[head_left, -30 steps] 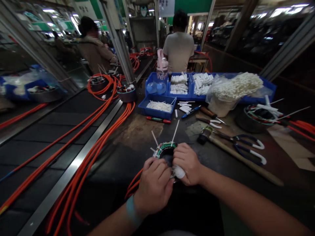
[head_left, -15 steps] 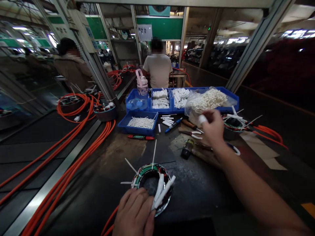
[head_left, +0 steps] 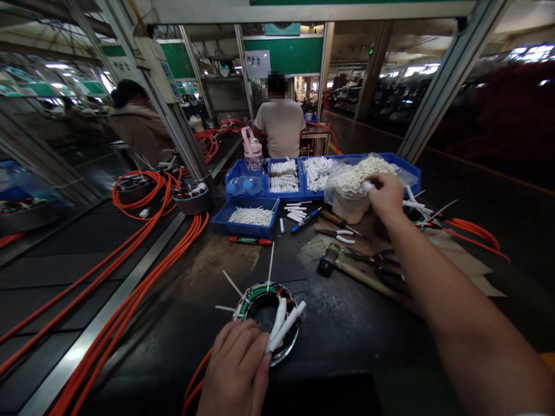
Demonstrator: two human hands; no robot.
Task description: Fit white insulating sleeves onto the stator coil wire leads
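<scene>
A round wound coil [head_left: 266,315] with white sleeves and thin sticks poking out lies on the dark bench near me. My left hand [head_left: 238,370] rests on its near edge, fingers curled against two white sleeves. My right hand [head_left: 384,196] is stretched out to a clear bag of white tubes [head_left: 358,179] at the back, fingers pinched on a small white piece at the bag's mouth.
Blue trays [head_left: 249,216] of white sleeves stand at the back. A mallet [head_left: 347,266], scissors [head_left: 381,260], pliers [head_left: 340,234] and a blue pen [head_left: 306,221] lie under my right arm. Orange cables [head_left: 143,283] run along the left. Two people [head_left: 281,118] work further back.
My right hand left the coil and reached far back to the bag of white tubes. The left hand stayed on the coil. The view tilted up.
</scene>
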